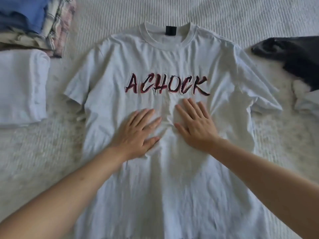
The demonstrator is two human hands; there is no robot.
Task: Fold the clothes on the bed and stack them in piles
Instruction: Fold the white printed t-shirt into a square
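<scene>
Item 1, nearest: two bare forearms are reaching in from the lower corners and converging on the middle of the shirt.

Item 2: the left hand (138, 131) is lying palm down on the white T-shirt (165, 187), fingers straight and slightly spread, holding nothing. The right hand (195, 124) is resting flat just beside it, fingers likewise extended and lightly fanned, gripping nothing. Both are pressing on the cloth just below the lettering; a small ridge of fabric is bunching between them.

Item 3: the T-shirt is lying face up and spread open on the bed cover (43, 161), hem toward the viewer, collar away, both short sleeves lying out to the sides. The printed word "ACHOCK" (166, 85) is showing across the chest in dark and red script. A black label (169, 30) is showing inside the neckline.

Item 4, left: a folded white garment (22, 87) is sitting on the cover, near the shirt's left sleeve but apart from it.

Item 5, right: a dark garment (293, 54) is lying crumpled, partly overlapping a pale piece of cloth (307, 102) at the edge of view.

Item 6, far left corner: a pile of folded clothes (34, 23) is sitting behind the white garment, with blue, plaid and beige layers showing.
</scene>
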